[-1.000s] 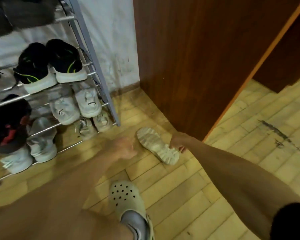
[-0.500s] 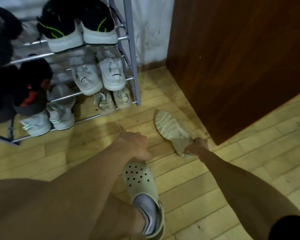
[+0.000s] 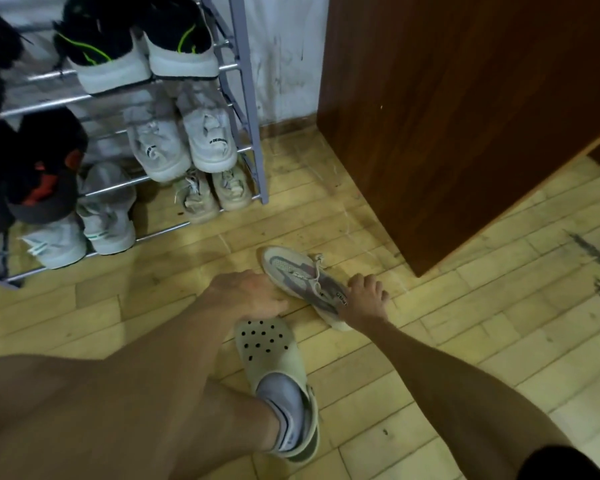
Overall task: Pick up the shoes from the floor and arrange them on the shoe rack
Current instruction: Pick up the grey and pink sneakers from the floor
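Right hand point(image 3: 364, 301): fingers curled over the heel end of a grey-and-white mesh sneaker point(image 3: 291, 271), gripping it at the collar. The sneaker lies on the parquet floor point(image 3: 499, 341), upper facing up, toe pointing to 11 o'clock, laces loose. A dark tab beside my fingers carries small pale lettering, too small to read.

Left hand point(image 3: 248, 292): low over the floor at 9 o'clock of the sneaker, just beside its toe half, fingers relaxed and holding nothing. Whether it touches the sneaker I cannot tell.

At 6 o'clock of the left hand, my foot in a grey sock wears a pale perforated clog point(image 3: 267, 348).

The shoe rack point(image 3: 248, 98), grey frame with metal bars, stands at 10 o'clock of the sneaker, well apart from it. On it:
- black trainers with neon-green lines point(image 3: 174, 39), upper bar;
- white sneakers point(image 3: 208, 143) below; the right one's heel strip reads "DE" plus further letters I cannot make out;
- small beige lace-ups point(image 3: 229, 185), lowest level.

A dark wooden cabinet point(image 3: 465, 116) stands at 1 o'clock of the sneaker.
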Motion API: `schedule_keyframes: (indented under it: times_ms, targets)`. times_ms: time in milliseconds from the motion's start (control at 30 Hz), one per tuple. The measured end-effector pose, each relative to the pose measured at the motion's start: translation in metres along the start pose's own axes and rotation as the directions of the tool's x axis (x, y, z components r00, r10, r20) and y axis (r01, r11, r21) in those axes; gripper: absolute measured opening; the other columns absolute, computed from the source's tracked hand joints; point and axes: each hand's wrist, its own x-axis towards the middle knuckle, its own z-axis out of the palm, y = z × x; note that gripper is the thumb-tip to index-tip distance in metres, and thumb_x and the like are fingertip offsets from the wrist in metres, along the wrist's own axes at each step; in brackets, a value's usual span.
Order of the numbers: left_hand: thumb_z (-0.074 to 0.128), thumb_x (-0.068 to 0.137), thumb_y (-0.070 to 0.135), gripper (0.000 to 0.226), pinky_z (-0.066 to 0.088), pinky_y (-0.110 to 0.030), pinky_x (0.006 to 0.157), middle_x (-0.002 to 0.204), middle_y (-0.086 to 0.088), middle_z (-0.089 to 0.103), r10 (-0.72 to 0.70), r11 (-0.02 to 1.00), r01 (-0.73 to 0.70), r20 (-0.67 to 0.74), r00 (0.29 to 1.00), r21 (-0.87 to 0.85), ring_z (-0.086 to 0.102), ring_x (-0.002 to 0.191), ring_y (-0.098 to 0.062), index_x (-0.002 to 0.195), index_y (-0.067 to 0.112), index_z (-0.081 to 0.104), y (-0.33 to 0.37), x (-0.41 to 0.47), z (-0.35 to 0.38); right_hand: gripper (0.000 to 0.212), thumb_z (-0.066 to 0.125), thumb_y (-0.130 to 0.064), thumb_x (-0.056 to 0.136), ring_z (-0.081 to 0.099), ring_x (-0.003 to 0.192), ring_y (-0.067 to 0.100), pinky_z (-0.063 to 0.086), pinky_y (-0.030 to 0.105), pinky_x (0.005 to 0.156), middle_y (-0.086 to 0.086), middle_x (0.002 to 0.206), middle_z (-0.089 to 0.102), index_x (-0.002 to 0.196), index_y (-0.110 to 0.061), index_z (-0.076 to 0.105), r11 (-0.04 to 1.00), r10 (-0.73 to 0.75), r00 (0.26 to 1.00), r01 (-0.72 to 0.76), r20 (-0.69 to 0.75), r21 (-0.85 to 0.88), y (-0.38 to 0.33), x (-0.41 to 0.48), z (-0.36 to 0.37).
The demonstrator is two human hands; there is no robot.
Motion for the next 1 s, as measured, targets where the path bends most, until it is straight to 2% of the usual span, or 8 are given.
schedule_keyframes:
  times_ms: [167, 233, 433, 600, 667, 767, 900, 1000]
  targets:
    - [0.038, 0.081, 0.067, 0.061, 0.045, -0.036, 0.084, 0.124, -0.004, 0.057, -0.02, 0.997, 0.021, 0.012, 1.0, -0.071, 0.056, 0.113, -0.026, 0.118, 0.023, 0.059, -0.015, 0.006, 0.002, 0.072, 0.067, -0.044, 0.08, 0.049, 0.114, 0.028, 0.047, 0.033, 0.084, 0.013, 0.13, 0.048, 0.138, -0.01, 0.041, 0.997, 0.06, 0.936, -0.043, 0.347, -0.056, -0.004, 0.032, -0.002]
    - [0.037, 0.082, 0.068, 0.06, 0.044, -0.035, 0.082, 0.121, -0.004, 0.06, -0.015, 0.997, 0.015, 0.002, 1.0, -0.081, 0.057, 0.113, -0.025, 0.114, 0.023, 0.061, -0.019, 0.008, 0.001, 0.061, 0.071, -0.033, 0.079, 0.058, 0.103, 0.025, 0.053, 0.028, 0.074, 0.011, 0.117, 0.058, 0.13, -0.005, 0.052, 0.996, 0.09, 0.901, -0.085, 0.425, -0.032, -0.008, 0.038, -0.009]
    - [0.042, 0.084, 0.057, 0.048, 0.046, -0.033, 0.076, 0.106, -0.001, 0.062, -0.034, 0.994, 0.032, -0.017, 0.999, -0.109, 0.06, 0.1, -0.022, 0.106, 0.02, 0.063, -0.018, -0.003, -0.002, 0.049, 0.078, 0.001, 0.075, 0.065, 0.087, 0.031, 0.059, 0.042, 0.078, 0.015, 0.105, 0.064, 0.121, 0.009, 0.061, 0.89, 0.086, 0.691, -0.377, 0.718, 0.257, -0.027, 0.023, -0.037]
    - [0.053, 0.078, 0.047, 0.038, 0.051, -0.037, 0.083, 0.1, -0.003, 0.066, -0.129, 0.841, 0.083, -0.048, 0.991, -0.535, 0.063, 0.095, -0.022, 0.093, 0.016, 0.069, -0.025, -0.031, -0.004, 0.032, 0.078, 0.002, 0.075, 0.069, 0.079, 0.026, 0.062, 0.034, 0.067, 0.015, 0.1, 0.068, 0.104, 0.008, 0.065, 0.851, -0.081, 0.754, -0.288, 0.652, 0.439, -0.06, -0.006, -0.083]
    - [0.061, 0.075, 0.051, 0.046, 0.052, -0.035, 0.086, 0.106, 0.0, 0.067, -0.17, 0.693, 0.057, -0.085, 0.982, -0.719, 0.062, 0.096, -0.021, 0.104, 0.016, 0.069, -0.032, -0.045, -0.017, 0.021, 0.079, 0.0, 0.074, 0.07, 0.081, 0.026, 0.061, 0.039, 0.08, 0.015, 0.096, 0.07, 0.091, 0.001, 0.066, 0.847, -0.204, 0.775, -0.167, 0.598, 0.505, -0.08, -0.019, -0.113]
    - [0.067, 0.078, 0.05, 0.042, 0.051, -0.033, 0.086, 0.108, 0.006, 0.061, -0.15, 0.512, -0.036, -0.13, 0.98, -0.858, 0.061, 0.097, -0.02, 0.109, 0.022, 0.06, -0.037, -0.071, -0.045, 0.03, 0.079, -0.001, 0.075, 0.069, 0.097, 0.033, 0.057, 0.045, 0.09, 0.017, 0.105, 0.07, 0.101, -0.006, 0.064, 0.797, -0.391, 0.781, 0.023, 0.487, 0.604, -0.119, -0.044, -0.162]
    - [0.073, 0.075, 0.041, 0.039, 0.05, -0.028, 0.067, 0.095, 0.001, 0.07, -0.313, 0.59, -0.211, -0.461, 0.83, -0.779, 0.063, 0.08, -0.015, 0.105, 0.017, 0.068, -0.048, -0.117, -0.078, 0.037, 0.079, 0.004, 0.073, 0.068, 0.105, 0.036, 0.058, 0.049, 0.084, 0.016, 0.116, 0.068, 0.102, -0.014, 0.063, 0.686, -0.549, 0.792, 0.245, 0.267, 0.685, -0.172, -0.082, -0.221]
    - [0.072, 0.08, 0.032, 0.029, 0.051, -0.029, 0.063, 0.086, -0.003, 0.07, -0.388, 0.589, -0.271, -0.56, 0.732, -0.762, 0.065, 0.074, -0.019, 0.1, 0.011, 0.07, -0.066, -0.166, -0.104, 0.035, 0.078, 0.004, 0.075, 0.07, 0.098, 0.037, 0.055, 0.055, 0.088, 0.016, 0.108, 0.071, 0.1, -0.014, 0.062, 0.644, -0.593, 0.788, 0.34, 0.167, 0.685, -0.21, -0.113, -0.26]
